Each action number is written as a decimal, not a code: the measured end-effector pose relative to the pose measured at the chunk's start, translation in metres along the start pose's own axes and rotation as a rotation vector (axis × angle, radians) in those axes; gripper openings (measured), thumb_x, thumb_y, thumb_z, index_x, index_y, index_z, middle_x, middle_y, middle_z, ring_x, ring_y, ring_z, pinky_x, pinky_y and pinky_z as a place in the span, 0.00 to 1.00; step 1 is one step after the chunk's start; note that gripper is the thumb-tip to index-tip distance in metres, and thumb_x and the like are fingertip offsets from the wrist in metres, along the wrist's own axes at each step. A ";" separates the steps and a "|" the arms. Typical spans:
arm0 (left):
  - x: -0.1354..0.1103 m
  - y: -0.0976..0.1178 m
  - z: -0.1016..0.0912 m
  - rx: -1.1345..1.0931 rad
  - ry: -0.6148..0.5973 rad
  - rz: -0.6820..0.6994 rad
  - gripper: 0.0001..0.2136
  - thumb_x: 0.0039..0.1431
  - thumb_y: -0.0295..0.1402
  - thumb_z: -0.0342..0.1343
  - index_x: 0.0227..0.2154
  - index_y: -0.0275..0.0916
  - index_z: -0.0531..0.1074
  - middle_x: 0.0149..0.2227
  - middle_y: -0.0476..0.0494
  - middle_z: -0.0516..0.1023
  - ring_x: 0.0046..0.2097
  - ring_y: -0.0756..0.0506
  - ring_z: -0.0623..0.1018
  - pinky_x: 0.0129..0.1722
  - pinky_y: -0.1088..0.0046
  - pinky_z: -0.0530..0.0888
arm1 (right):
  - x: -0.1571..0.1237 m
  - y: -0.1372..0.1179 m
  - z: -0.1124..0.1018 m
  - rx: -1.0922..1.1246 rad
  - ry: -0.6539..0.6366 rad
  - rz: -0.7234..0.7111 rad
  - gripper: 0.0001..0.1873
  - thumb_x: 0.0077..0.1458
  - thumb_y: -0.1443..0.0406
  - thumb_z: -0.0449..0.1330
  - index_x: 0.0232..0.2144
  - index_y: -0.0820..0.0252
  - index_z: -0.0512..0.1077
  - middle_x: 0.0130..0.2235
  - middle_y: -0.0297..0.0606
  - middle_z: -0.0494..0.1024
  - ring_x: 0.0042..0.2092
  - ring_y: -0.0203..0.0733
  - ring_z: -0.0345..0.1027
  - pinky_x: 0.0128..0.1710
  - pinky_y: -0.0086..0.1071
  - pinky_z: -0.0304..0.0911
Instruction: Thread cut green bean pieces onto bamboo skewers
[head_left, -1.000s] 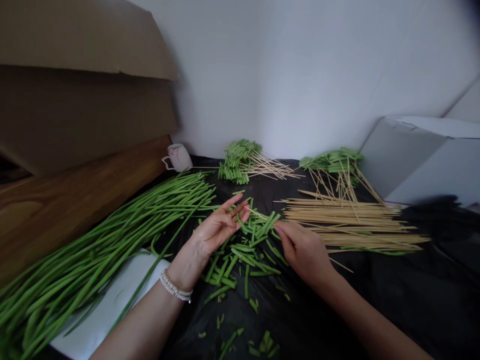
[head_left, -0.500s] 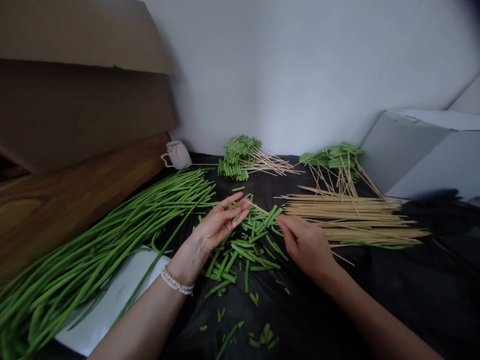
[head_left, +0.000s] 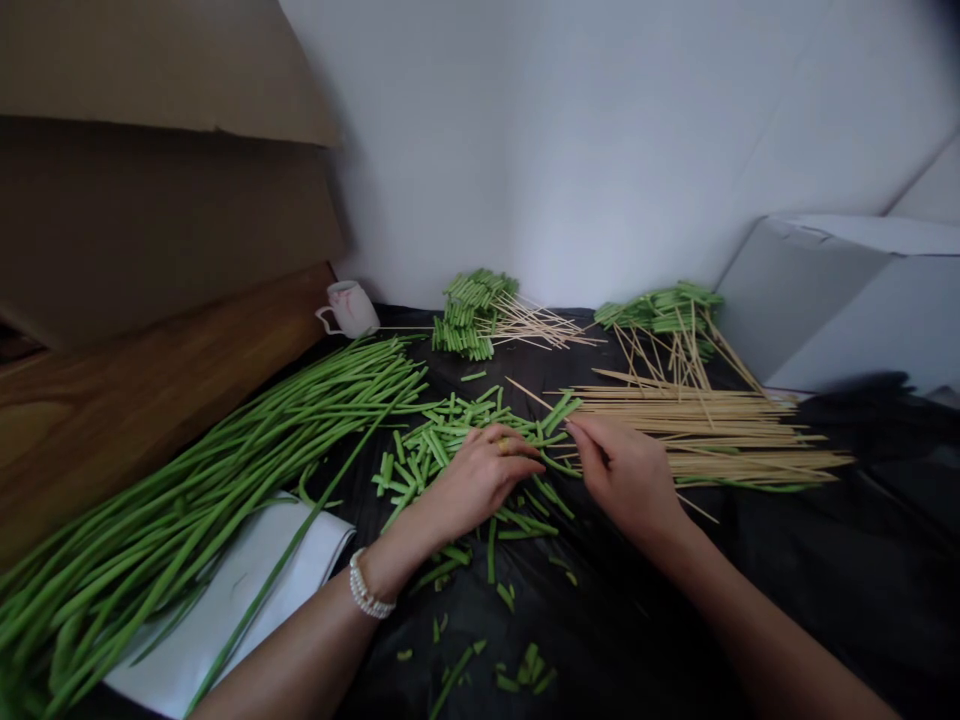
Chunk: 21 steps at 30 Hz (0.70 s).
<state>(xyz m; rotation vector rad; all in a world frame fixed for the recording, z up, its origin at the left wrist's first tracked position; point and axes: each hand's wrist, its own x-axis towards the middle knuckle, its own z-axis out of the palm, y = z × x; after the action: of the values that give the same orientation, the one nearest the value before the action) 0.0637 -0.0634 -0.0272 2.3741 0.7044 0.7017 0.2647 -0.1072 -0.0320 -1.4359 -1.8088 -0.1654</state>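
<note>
My right hand (head_left: 630, 480) is closed in a pinch on a thin bamboo skewer (head_left: 526, 391), its bare tip pointing up and left. Cut green stem pieces (head_left: 561, 408) sit on that skewer close to my fingers. Palm down, my left hand (head_left: 487, 470) reaches over the loose pile of cut green stems (head_left: 431, 440), fingers bent and a little apart. Its thumb is hidden, and I see nothing held in it. A ring is on one finger and a beaded bracelet (head_left: 367, 590) circles the wrist.
Long green stems (head_left: 247, 470) lie at left, partly over a white sheet (head_left: 247, 560). Bare skewers (head_left: 720, 420) lie at right. Behind are two heaps of threaded skewers (head_left: 480, 300) (head_left: 667, 310), a mug (head_left: 351, 308), a cardboard box (head_left: 165, 200) and a white box (head_left: 840, 300).
My left hand has turned from palm up near the skewer tip to palm down, lower and to the right over the pile. My right hand has shifted slightly right with the skewer.
</note>
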 end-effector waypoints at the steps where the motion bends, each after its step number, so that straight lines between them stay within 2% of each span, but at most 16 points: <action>1: -0.001 0.000 0.002 0.036 -0.028 0.021 0.13 0.61 0.27 0.52 0.44 0.47 0.77 0.46 0.41 0.78 0.54 0.39 0.68 0.54 0.57 0.57 | 0.000 0.000 0.000 -0.001 -0.005 0.004 0.15 0.62 0.63 0.49 0.43 0.57 0.75 0.40 0.40 0.80 0.40 0.40 0.74 0.41 0.32 0.65; 5: 0.000 0.000 0.006 0.101 -0.095 0.021 0.13 0.61 0.28 0.53 0.45 0.44 0.77 0.44 0.38 0.79 0.54 0.38 0.68 0.52 0.58 0.56 | -0.001 0.000 0.001 0.003 -0.019 0.009 0.15 0.62 0.63 0.49 0.42 0.57 0.75 0.40 0.40 0.80 0.40 0.40 0.73 0.41 0.31 0.64; 9: 0.001 0.000 0.008 0.208 -0.106 -0.001 0.09 0.60 0.32 0.54 0.38 0.42 0.78 0.38 0.39 0.77 0.48 0.39 0.68 0.50 0.60 0.58 | -0.002 0.000 0.003 0.008 -0.033 0.003 0.15 0.62 0.63 0.49 0.42 0.57 0.74 0.40 0.40 0.80 0.40 0.40 0.73 0.41 0.31 0.64; 12: 0.002 0.000 0.007 0.174 -0.078 -0.009 0.06 0.59 0.31 0.55 0.34 0.42 0.78 0.38 0.40 0.77 0.48 0.40 0.69 0.50 0.61 0.59 | -0.002 0.000 0.003 0.017 -0.027 0.002 0.15 0.63 0.63 0.49 0.42 0.57 0.74 0.40 0.40 0.80 0.41 0.40 0.74 0.41 0.31 0.65; 14: 0.002 -0.002 0.005 0.061 -0.002 -0.029 0.05 0.57 0.30 0.57 0.34 0.42 0.78 0.38 0.41 0.77 0.48 0.40 0.69 0.50 0.62 0.59 | -0.001 0.000 0.002 0.029 0.008 -0.001 0.14 0.62 0.64 0.49 0.42 0.58 0.74 0.41 0.40 0.80 0.41 0.40 0.74 0.42 0.32 0.66; 16: 0.003 -0.005 0.001 -0.075 0.132 -0.107 0.04 0.56 0.30 0.59 0.32 0.43 0.78 0.37 0.42 0.78 0.46 0.41 0.71 0.50 0.64 0.61 | 0.000 0.000 0.001 0.043 0.052 -0.005 0.14 0.62 0.64 0.50 0.42 0.58 0.74 0.41 0.40 0.80 0.42 0.40 0.74 0.42 0.33 0.66; 19: 0.006 -0.013 -0.007 -0.313 0.401 -0.326 0.03 0.51 0.32 0.63 0.30 0.40 0.79 0.33 0.44 0.79 0.39 0.45 0.74 0.44 0.69 0.66 | 0.000 -0.001 0.000 0.055 0.083 -0.011 0.14 0.62 0.64 0.50 0.42 0.58 0.74 0.41 0.40 0.80 0.42 0.41 0.74 0.43 0.34 0.67; 21: 0.007 -0.018 -0.013 -0.540 0.548 -0.466 0.07 0.47 0.33 0.66 0.30 0.38 0.79 0.32 0.44 0.79 0.34 0.48 0.74 0.39 0.72 0.69 | -0.001 -0.002 0.001 0.060 0.069 -0.021 0.14 0.62 0.64 0.50 0.42 0.57 0.74 0.41 0.39 0.80 0.41 0.40 0.74 0.43 0.34 0.67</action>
<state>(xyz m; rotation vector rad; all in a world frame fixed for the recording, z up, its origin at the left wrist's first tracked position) 0.0552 -0.0417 -0.0272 1.4587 1.0813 1.1647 0.2630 -0.1082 -0.0325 -1.3544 -1.7585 -0.1681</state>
